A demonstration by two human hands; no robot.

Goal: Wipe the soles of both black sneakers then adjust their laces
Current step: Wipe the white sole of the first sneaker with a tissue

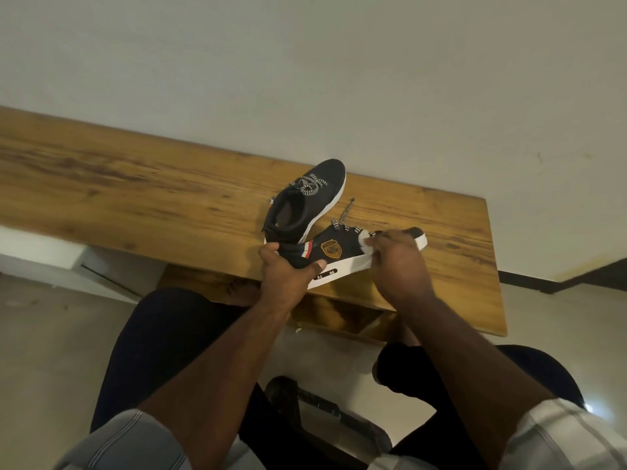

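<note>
At the centre of the frame, the left hand [288, 269] grips the heel of a black sneaker [334, 247] tipped on its side at the near edge of a wooden table [118, 184]. The right hand [398, 262] pinches a white cloth [368, 244] against its white sole. The sneaker bears an orange shield badge whose lettering is unreadable; the sole's small digits are blurred. The second black sneaker [305, 201] stands upright just behind.
</note>
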